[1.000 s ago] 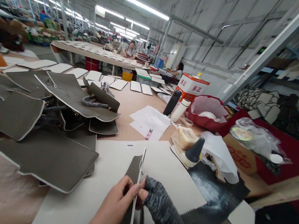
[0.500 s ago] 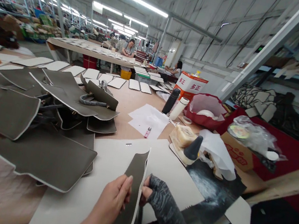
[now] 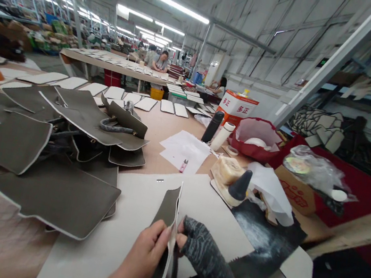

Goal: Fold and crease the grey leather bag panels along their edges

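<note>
Both hands hold a curved olive-grey leather panel point(image 3: 167, 210) with a white painted edge, upright over a white board point(image 3: 129, 215). My left hand point(image 3: 147, 252) is bare and pinches the panel from the left. My right hand point(image 3: 205, 260), in a grey patterned fingerless glove with a red cuff, grips it from the right. The panel's lower part is hidden behind my hands. To the left lie several similar leather panels point(image 3: 49, 196) and a grey handbag with a looped handle point(image 3: 124, 121).
Rows of pale panels point(image 3: 145, 103) lie along the tan table. Paper sheets point(image 3: 183, 150), pink snips point(image 3: 183, 165), a black flask point(image 3: 212, 127) and a red bag point(image 3: 255, 137) stand beyond the board. Co-workers point(image 3: 161, 61) sit at a far table.
The leather panel has bent more and its top now leans slightly left, with my hands closer around it. The view has shifted only slightly.
</note>
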Demonstrator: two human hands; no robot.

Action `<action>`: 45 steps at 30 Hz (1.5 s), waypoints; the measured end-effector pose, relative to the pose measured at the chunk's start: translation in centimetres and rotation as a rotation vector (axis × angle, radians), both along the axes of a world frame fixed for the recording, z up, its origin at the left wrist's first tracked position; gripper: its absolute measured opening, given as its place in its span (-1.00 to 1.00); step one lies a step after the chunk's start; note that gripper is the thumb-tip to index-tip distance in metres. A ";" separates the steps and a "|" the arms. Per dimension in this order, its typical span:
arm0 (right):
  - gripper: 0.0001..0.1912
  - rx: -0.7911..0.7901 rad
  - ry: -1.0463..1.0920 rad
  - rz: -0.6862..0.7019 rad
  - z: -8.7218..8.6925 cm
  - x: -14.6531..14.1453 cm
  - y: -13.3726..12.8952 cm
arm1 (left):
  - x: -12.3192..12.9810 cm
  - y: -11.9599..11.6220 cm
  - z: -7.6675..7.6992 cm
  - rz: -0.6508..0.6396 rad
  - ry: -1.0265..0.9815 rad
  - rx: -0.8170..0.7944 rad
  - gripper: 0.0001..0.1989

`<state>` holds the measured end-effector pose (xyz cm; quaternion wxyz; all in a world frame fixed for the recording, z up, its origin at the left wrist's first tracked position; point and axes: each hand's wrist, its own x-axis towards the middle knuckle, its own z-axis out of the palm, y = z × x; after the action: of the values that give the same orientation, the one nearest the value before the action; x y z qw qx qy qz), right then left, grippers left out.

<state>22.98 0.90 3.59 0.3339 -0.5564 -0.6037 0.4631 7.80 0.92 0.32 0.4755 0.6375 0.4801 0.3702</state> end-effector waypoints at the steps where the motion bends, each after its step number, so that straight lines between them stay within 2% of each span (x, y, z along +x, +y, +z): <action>1: -0.89 -0.011 -0.023 -0.026 -0.2 0.5 0.3 | -0.3 0.1 0.1 0.053 -0.026 -0.006 -0.67; 4: -0.89 -0.032 -0.065 -0.112 -0.6 1.9 0.9 | -0.9 0.3 0.7 0.144 -0.068 -0.026 -0.66; 7: -0.82 -0.044 0.004 -0.084 -0.5 1.4 0.7 | -0.6 0.3 1.1 0.108 0.001 0.027 -0.67; 10: -0.75 0.033 0.029 -0.090 -0.6 -0.5 -0.5 | 0.1 0.4 1.1 0.131 0.073 0.084 -0.68; 12: -0.69 0.093 -0.029 -0.106 -1.2 -1.3 -1.2 | 0.2 0.4 1.2 0.169 0.067 0.099 -0.68; 16: -0.62 0.162 -0.152 -0.126 -2.4 -0.2 -1.7 | -0.5 0.4 1.8 0.254 0.022 0.158 -0.66; 20: -0.56 0.259 -0.190 -0.182 -1.6 0.9 -2.1 | -0.4 0.4 1.8 0.271 0.052 0.211 -0.66; 23: -0.64 0.565 -0.516 -0.186 -1.0 0.3 -2.9 | 0.4 0.7 1.4 0.313 0.089 0.270 -0.67; 26: -0.81 0.840 -0.953 -0.191 -1.8 -0.3 -3.4 | 1.1 0.7 1.2 0.360 0.086 0.292 -0.66; 29: -0.81 1.000 -1.212 -0.291 -2.9 0.4 -2.9 | 0.8 0.6 1.3 0.265 0.075 0.336 -0.68; 31: -0.78 1.040 -1.305 -0.330 -2.8 1.4 -2.4 | -0.2 0.9 1.7 0.190 0.128 0.525 -0.75; 33: -0.76 1.048 -1.356 -0.269 -1.9 2.6 -2.1 | -2.0 1.7 2.2 0.195 0.270 0.798 -0.86; 35: -0.72 1.109 -1.382 -0.166 -0.7 3.8 -1.9 | -3.9 3.0 2.7 0.212 0.441 0.974 -0.76; 36: -0.70 1.158 -1.371 -0.105 -0.1 4.3 -1.9 | -4.9 3.7 3.0 0.185 0.510 0.990 -0.69; 38: -0.66 1.240 -1.296 -0.007 0.8 5.3 -1.8 | -6.3 4.8 3.4 0.045 0.567 0.928 -0.65; 41: -0.69 1.196 -1.140 0.055 1.6 6.1 -1.5 | -7.2 5.5 3.8 -0.185 0.504 0.731 -0.72; 45: -0.73 1.116 -1.158 0.062 2.7 6.2 -1.1 | -6.9 5.0 3.8 -0.292 0.389 0.505 -0.75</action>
<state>29.20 -0.21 6.27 0.1836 -0.4422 -0.8385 -0.2599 0.95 5.92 4.12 0.2504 0.8556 0.3586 0.2769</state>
